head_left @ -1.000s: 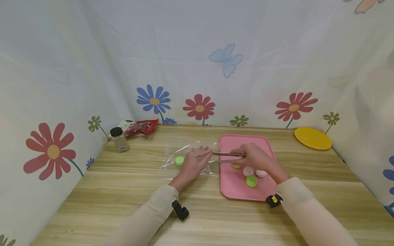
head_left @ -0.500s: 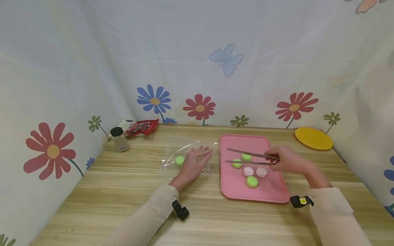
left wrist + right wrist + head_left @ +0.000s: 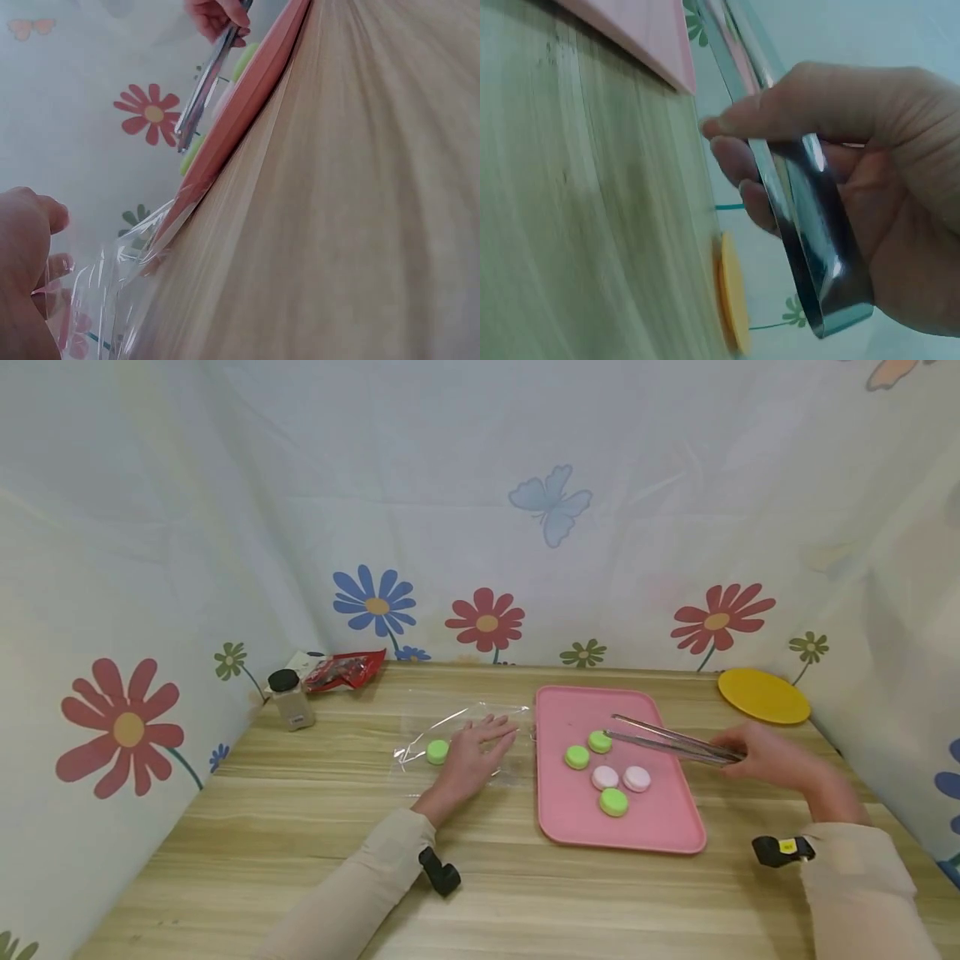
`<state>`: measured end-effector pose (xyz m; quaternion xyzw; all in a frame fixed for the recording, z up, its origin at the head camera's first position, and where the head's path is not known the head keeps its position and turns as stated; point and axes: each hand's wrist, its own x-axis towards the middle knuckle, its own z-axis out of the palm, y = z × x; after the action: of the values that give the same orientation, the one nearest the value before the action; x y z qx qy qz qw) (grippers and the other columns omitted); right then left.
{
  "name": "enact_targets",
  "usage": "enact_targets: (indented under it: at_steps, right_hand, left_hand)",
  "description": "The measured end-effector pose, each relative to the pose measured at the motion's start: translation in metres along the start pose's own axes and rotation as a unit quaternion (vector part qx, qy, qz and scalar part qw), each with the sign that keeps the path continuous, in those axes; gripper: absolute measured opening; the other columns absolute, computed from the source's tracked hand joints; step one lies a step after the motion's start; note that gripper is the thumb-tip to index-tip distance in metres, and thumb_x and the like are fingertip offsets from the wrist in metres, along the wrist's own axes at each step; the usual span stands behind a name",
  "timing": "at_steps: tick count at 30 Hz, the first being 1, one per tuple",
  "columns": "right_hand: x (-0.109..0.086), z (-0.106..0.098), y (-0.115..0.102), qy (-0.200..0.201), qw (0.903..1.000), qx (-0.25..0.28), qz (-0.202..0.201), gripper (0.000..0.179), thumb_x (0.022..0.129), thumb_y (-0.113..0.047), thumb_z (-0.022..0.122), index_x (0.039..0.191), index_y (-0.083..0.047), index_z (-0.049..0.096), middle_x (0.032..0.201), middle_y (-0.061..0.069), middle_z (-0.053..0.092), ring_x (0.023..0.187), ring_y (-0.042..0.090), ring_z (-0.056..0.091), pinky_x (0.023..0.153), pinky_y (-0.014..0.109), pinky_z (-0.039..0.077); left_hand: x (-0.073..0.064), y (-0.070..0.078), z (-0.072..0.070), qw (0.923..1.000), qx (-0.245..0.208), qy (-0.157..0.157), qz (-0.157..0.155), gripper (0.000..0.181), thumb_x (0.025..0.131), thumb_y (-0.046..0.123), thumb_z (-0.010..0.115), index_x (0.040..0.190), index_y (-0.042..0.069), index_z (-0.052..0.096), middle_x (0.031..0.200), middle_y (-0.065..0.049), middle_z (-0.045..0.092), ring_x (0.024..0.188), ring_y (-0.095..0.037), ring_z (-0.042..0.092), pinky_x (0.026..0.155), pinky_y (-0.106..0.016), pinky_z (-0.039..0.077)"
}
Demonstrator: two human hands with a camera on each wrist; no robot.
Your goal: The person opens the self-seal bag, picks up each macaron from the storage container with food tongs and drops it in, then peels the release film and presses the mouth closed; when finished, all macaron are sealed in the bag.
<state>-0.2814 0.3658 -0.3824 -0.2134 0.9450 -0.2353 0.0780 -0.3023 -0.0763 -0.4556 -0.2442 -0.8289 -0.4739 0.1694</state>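
My right hand (image 3: 765, 760) grips metal tongs (image 3: 810, 225) near their bent end. In the head view the tongs' tips reach over the right half of a pink tray (image 3: 562, 827), with nothing between them. On that tray lie three green macarons (image 3: 613, 802) and two pale pink macarons (image 3: 637, 778). My left hand (image 3: 471, 762) rests with fingers extended on a clear plastic bag (image 3: 420, 731) left of the tray. Inside the bag's outline, beside the hand, is one green macaron (image 3: 437, 752). Crinkled film of the bag shows by the left fingers in the left wrist view.
A yellow plate (image 3: 763, 697) lies at the back right of the wooden table (image 3: 510, 902). At the back left stand a jar (image 3: 292, 702) with a black lid and a red packet (image 3: 347, 672). A flowered curtain (image 3: 420, 485) encloses the table.
My right hand has moved rightward with the tongs, away from the bag and across the tray, uncovering the macarons. The tongs' tips have come closer together. My left hand stays in place.
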Motion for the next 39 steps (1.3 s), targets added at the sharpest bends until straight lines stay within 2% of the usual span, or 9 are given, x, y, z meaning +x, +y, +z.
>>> enact_targets:
  at_steps: [4, 7, 11, 14, 20, 26, 29, 34, 39]
  right_hand:
    - [-0.005, 0.001, 0.006, 0.008, 0.9998, 0.018, 0.005, 0.04, 0.085, -0.016, 0.081, 0.117, 0.006, 0.07, 0.096, 0.002, 0.072, 0.079, 0.013, 0.059, 0.07, 0.025, 0.052]
    - [-0.005, 0.006, 0.009, 0.02, 0.9996, 0.014, 0.016, 0.049, 0.083, -0.025, 0.083, 0.121, 0.004, 0.069, 0.099, 0.002, 0.074, 0.079, 0.013, 0.059, 0.07, 0.025, 0.053]
    - [0.0, 0.013, 0.014, 0.036, 0.999, 0.005, 0.027, 0.052, 0.081, -0.029, 0.084, 0.121, 0.002, 0.07, 0.1, 0.005, 0.075, 0.081, 0.015, 0.06, 0.071, 0.026, 0.053]
    - [0.003, 0.018, 0.016, 0.047, 0.9982, 0.007, 0.036, 0.05, 0.08, -0.029, 0.085, 0.118, 0.002, 0.072, 0.1, 0.006, 0.075, 0.083, 0.016, 0.06, 0.072, 0.027, 0.052]
    - [0.004, 0.021, 0.018, 0.076, 0.9968, 0.01, 0.024, 0.036, 0.08, -0.023, 0.086, 0.107, -0.001, 0.077, 0.094, 0.004, 0.074, 0.08, 0.017, 0.059, 0.069, 0.025, 0.052]
    - [0.003, 0.02, 0.016, 0.096, 0.995, -0.008, 0.025, 0.032, 0.08, -0.022, 0.086, 0.104, -0.002, 0.078, 0.094, 0.004, 0.073, 0.081, 0.018, 0.06, 0.072, 0.029, 0.053]
    - [0.002, 0.017, 0.009, 0.109, 0.9936, -0.014, 0.027, 0.035, 0.08, -0.022, 0.086, 0.107, -0.001, 0.077, 0.09, 0.002, 0.071, 0.078, 0.018, 0.057, 0.069, 0.027, 0.051]
    - [0.006, 0.014, -0.013, 0.127, 0.9915, -0.021, -0.02, 0.032, 0.079, -0.02, 0.086, 0.105, -0.002, 0.078, 0.079, -0.004, 0.064, 0.069, 0.016, 0.05, 0.056, 0.025, 0.045]
    - [0.02, 0.021, -0.039, 0.11, 0.9926, -0.009, -0.051, 0.03, 0.081, -0.022, 0.085, 0.104, -0.004, 0.079, 0.077, -0.006, 0.062, 0.069, 0.015, 0.051, 0.056, 0.024, 0.046]
  left_hand:
    - [0.0, -0.001, 0.001, 1.0, 0.0, 0.003, -0.001, 0.028, 0.098, 0.018, 0.066, 0.119, 0.001, 0.072, 0.13, -0.018, 0.063, 0.131, -0.041, 0.051, 0.116, -0.064, 0.016]
    - [0.0, -0.002, 0.001, 1.0, -0.001, 0.005, -0.004, 0.027, 0.098, 0.018, 0.067, 0.119, 0.002, 0.072, 0.129, -0.017, 0.064, 0.131, -0.04, 0.051, 0.117, -0.063, 0.016]
    - [0.0, -0.003, 0.001, 1.0, 0.003, 0.003, -0.008, 0.026, 0.098, 0.018, 0.066, 0.119, 0.003, 0.073, 0.129, -0.018, 0.064, 0.131, -0.039, 0.051, 0.117, -0.063, 0.017]
    - [0.0, -0.003, 0.002, 0.9999, 0.006, 0.002, -0.01, 0.026, 0.098, 0.018, 0.066, 0.118, 0.003, 0.073, 0.129, -0.019, 0.063, 0.131, -0.04, 0.051, 0.116, -0.064, 0.017]
    - [-0.001, -0.001, 0.001, 0.9999, 0.001, -0.004, -0.01, 0.026, 0.098, 0.016, 0.065, 0.118, 0.0, 0.072, 0.13, -0.02, 0.063, 0.132, -0.04, 0.05, 0.117, -0.063, 0.015]
    - [0.0, 0.001, 0.0, 0.9999, 0.005, -0.001, -0.01, 0.025, 0.098, 0.017, 0.065, 0.119, 0.005, 0.073, 0.13, -0.017, 0.063, 0.131, -0.04, 0.05, 0.117, -0.062, 0.016]
    - [0.0, 0.001, 0.001, 0.9999, 0.006, -0.001, -0.009, 0.025, 0.098, 0.016, 0.066, 0.119, 0.004, 0.073, 0.13, -0.017, 0.063, 0.131, -0.041, 0.05, 0.117, -0.063, 0.017]
    - [0.001, 0.0, 0.001, 0.9998, 0.011, -0.003, -0.014, 0.026, 0.098, 0.018, 0.066, 0.119, 0.003, 0.073, 0.131, -0.014, 0.063, 0.132, -0.04, 0.05, 0.117, -0.062, 0.017]
    - [0.001, 0.0, 0.001, 0.9998, 0.009, -0.003, -0.016, 0.026, 0.098, 0.018, 0.066, 0.119, 0.003, 0.072, 0.132, -0.015, 0.063, 0.133, -0.04, 0.049, 0.118, -0.062, 0.016]
